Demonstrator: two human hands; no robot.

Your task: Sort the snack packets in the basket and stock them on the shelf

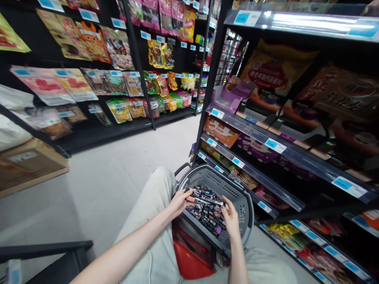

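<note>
A dark grey shopping basket (215,175) stands between my knees, holding a heap of small dark stick packets (209,219), a few with orange or purple patches. Over the heap, slim black stick packets (205,200) span the gap between my two hands. My left hand (180,202) pinches their left end, where an orange patch shows. At the other end, the thumb and fingers of my right hand (231,215) close on the same packets. How many sticks are held cannot be made out.
Close on the right rises a black shelf rack (275,148) with boxes and large bags. Snack bags hang on a wall rack (118,83) across the aisle. A cardboard box (32,165) sits at left. Something red (191,256) lies below the basket.
</note>
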